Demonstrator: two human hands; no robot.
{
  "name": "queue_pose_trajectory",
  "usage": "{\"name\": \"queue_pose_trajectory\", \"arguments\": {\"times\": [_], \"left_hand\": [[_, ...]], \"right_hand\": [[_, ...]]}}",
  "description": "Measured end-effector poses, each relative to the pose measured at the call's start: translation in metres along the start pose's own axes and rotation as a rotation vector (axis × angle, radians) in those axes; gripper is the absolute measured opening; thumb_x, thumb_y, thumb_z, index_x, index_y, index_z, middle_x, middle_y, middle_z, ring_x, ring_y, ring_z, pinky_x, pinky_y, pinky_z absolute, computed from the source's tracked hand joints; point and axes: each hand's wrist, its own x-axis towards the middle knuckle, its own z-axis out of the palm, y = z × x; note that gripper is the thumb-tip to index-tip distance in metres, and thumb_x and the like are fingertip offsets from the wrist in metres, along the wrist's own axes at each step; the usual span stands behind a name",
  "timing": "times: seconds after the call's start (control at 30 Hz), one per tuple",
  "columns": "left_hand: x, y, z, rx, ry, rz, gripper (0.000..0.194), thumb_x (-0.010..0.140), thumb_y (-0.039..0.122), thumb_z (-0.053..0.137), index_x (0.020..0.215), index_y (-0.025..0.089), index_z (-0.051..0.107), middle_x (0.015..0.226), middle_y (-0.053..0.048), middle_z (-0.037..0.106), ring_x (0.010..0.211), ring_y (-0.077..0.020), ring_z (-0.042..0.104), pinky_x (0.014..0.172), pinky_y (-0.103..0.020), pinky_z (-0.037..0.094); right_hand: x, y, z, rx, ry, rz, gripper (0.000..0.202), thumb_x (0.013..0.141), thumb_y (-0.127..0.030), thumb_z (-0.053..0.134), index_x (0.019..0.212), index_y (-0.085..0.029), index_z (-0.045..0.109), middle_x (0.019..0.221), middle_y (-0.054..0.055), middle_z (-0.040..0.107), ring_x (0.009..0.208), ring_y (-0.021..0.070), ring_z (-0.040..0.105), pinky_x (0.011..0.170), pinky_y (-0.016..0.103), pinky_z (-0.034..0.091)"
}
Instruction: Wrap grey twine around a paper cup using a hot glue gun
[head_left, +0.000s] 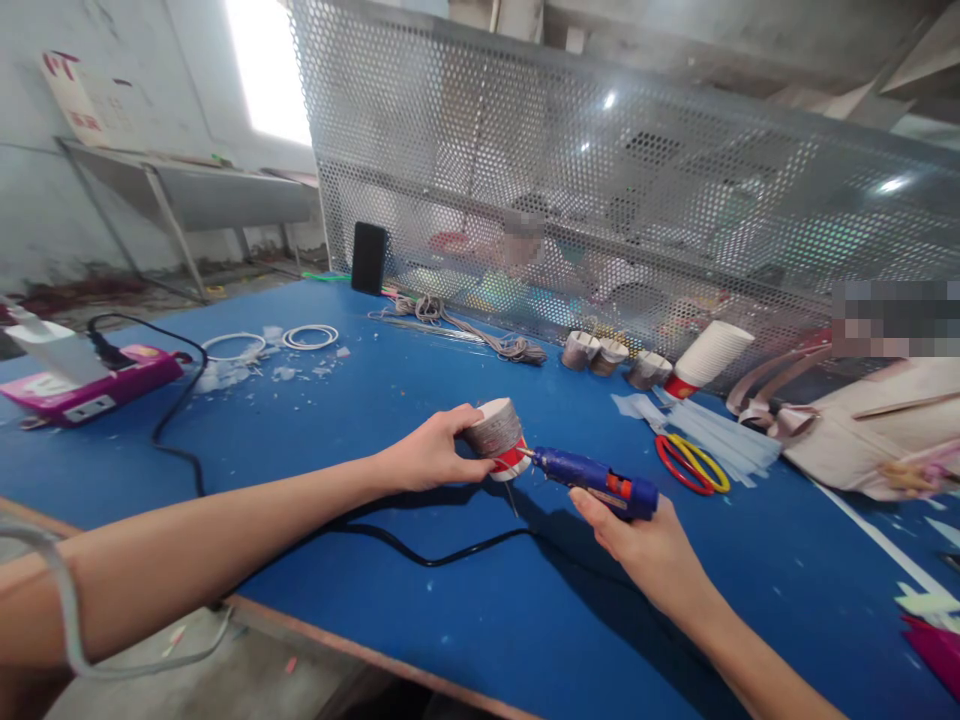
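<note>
Left hand (431, 452) part-closed, thumb and fingers pinching a grey-wrapped paper cup (497, 435) by its side; right hand (649, 545) closed round a glue gun (592, 480). Blue table (262, 440) lies under both, cup tilted over it, inboard of the near edge; can't tell if it touches down. Glue gun's probably rigid, moderately heavy; hold by the handle, keep off the hot end. Paper cup's likely light, thin-walled, crushable; the wrap should give grip. Hold gently on the wrapped wall, clear of any wet glue. Nozzle (527, 452) sits at its red band, thin strand (513, 498) hangs below. Glue gun label too small to read; no brand legible on the cup.
</note>
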Motion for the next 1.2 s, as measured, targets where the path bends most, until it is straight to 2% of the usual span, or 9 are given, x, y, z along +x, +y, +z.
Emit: {"name": "queue_pose_trajectory", "arguments": {"times": [0.27, 0.47, 0.6, 0.73, 0.93, 1.0, 1.1, 1.2], "left_hand": [[-0.001, 0.001, 0.0, -0.034, -0.028, -0.004, 0.019, 0.069, 0.027, 0.062, 0.083, 0.014, 0.059, 0.077, 0.0, 0.059, 0.074, -0.0144, 0.056, 0.07, -0.025, 0.045], [-0.001, 0.0, -0.001, -0.081, -0.016, -0.001, 0.021, 0.068, 0.027, 0.065, 0.083, 0.014, 0.061, 0.079, 0.0, 0.062, 0.076, -0.0156, 0.057, 0.071, -0.026, 0.047], [-0.001, 0.0, -0.001, -0.111, -0.027, -0.003, 0.023, 0.068, 0.028, 0.065, 0.085, 0.013, 0.062, 0.079, -0.001, 0.063, 0.075, -0.0155, 0.059, 0.071, -0.026, 0.048], [-0.001, -0.002, -0.002, -0.152, -0.056, -0.021, 0.025, 0.069, 0.027, 0.065, 0.088, 0.012, 0.062, 0.08, -0.002, 0.063, 0.076, -0.0155, 0.059, 0.072, -0.027, 0.048], [0.0, -0.001, -0.003, -0.208, -0.088, -0.054, 0.028, 0.07, 0.028, 0.064, 0.092, 0.011, 0.062, 0.082, -0.003, 0.063, 0.077, -0.0155, 0.057, 0.073, -0.029, 0.048], [0.0, 0.0, -0.003, -0.221, -0.098, -0.06, 0.028, 0.07, 0.027, 0.063, 0.093, 0.011, 0.061, 0.082, -0.003, 0.062, 0.077, -0.0152, 0.057, 0.074, -0.029, 0.047], [0.0, 0.001, -0.004, -0.216, -0.098, -0.071, 0.024, 0.069, 0.027, 0.064, 0.088, 0.012, 0.06, 0.079, -0.001, 0.06, 0.074, -0.0142, 0.055, 0.071, -0.027, 0.047], [0.0, 0.001, -0.004, -0.194, -0.088, -0.087, 0.023, 0.069, 0.029, 0.064, 0.085, 0.013, 0.06, 0.076, -0.001, 0.059, 0.072, -0.014, 0.054, 0.067, -0.026, 0.046]], "right_hand": [[0.007, 0.009, -0.005, 0.022, -0.008, 0.128, 0.043, 0.079, -0.055, 0.054, 0.059, -0.019, 0.04, 0.051, -0.006, 0.029, 0.046, 0.0074, 0.027, 0.042, 0.023, 0.022], [0.004, 0.006, -0.004, 0.033, -0.027, 0.109, 0.043, 0.079, -0.054, 0.056, 0.059, -0.019, 0.041, 0.05, -0.007, 0.03, 0.045, 0.0068, 0.028, 0.043, 0.022, 0.022], [0.007, 0.005, -0.004, 0.056, 0.005, 0.101, 0.043, 0.078, -0.053, 0.057, 0.058, -0.019, 0.04, 0.048, -0.007, 0.03, 0.042, 0.0056, 0.029, 0.041, 0.022, 0.022], [0.012, 0.005, -0.006, 0.18, -0.005, 0.119, 0.044, 0.076, -0.054, 0.059, 0.058, -0.018, 0.042, 0.048, -0.006, 0.038, 0.037, 0.0043, 0.032, 0.038, 0.02, 0.023], [0.016, 0.001, -0.015, 0.399, -0.085, 0.128, 0.048, 0.077, -0.06, 0.054, 0.067, -0.013, 0.057, 0.058, 0.002, 0.058, 0.033, 0.003, 0.034, 0.038, 0.022, 0.027], [0.018, 0.001, -0.019, 0.42, -0.073, 0.118, 0.047, 0.078, -0.058, 0.054, 0.068, -0.013, 0.059, 0.054, 0.001, 0.057, 0.033, 0.0037, 0.033, 0.04, 0.023, 0.029], [0.025, 0.005, -0.025, 0.33, -0.027, 0.103, 0.046, 0.079, -0.058, 0.054, 0.071, -0.013, 0.061, 0.044, -0.003, 0.05, 0.034, 0.0065, 0.034, 0.042, 0.024, 0.03], [0.037, 0.012, -0.027, 0.122, 0.049, 0.126, 0.047, 0.075, -0.058, 0.056, 0.073, -0.012, 0.065, 0.051, 0.001, 0.057, 0.04, 0.0092, 0.042, 0.043, 0.024, 0.03]]}}
